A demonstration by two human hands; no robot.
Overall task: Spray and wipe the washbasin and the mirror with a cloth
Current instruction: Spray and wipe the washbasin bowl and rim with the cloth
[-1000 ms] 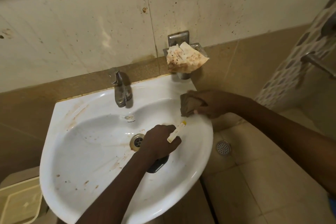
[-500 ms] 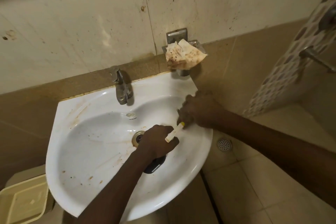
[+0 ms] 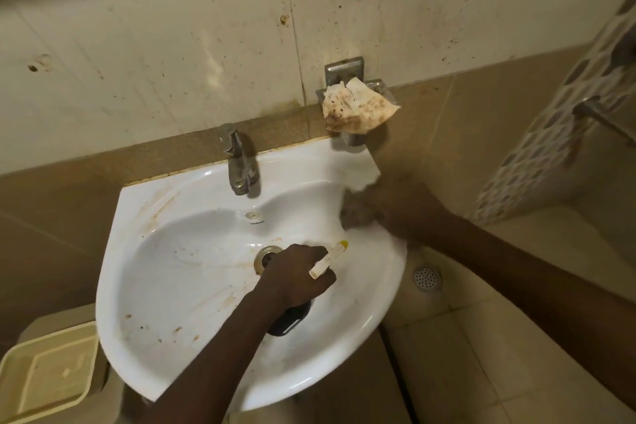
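A white washbasin [image 3: 192,272] with brown stains is fixed to the wall. My left hand [image 3: 296,277] hovers over the drain [image 3: 266,256] and grips a dark spray bottle [image 3: 289,318] whose pale nozzle [image 3: 328,258] points right. My right hand [image 3: 395,206], blurred by motion, holds a brown cloth [image 3: 354,210] against the basin's right rim. No mirror is in view.
A metal tap [image 3: 237,165] stands at the basin's back. A wall soap dish [image 3: 358,103] holds a stained crumpled paper. A cream bin lid [image 3: 48,375] sits lower left. A floor drain [image 3: 426,277] lies to the right, with a wall tap [image 3: 599,113] beyond.
My right hand has slid the cloth forward along the right rim and back again. My left hand with the bottle has stayed over the drain.
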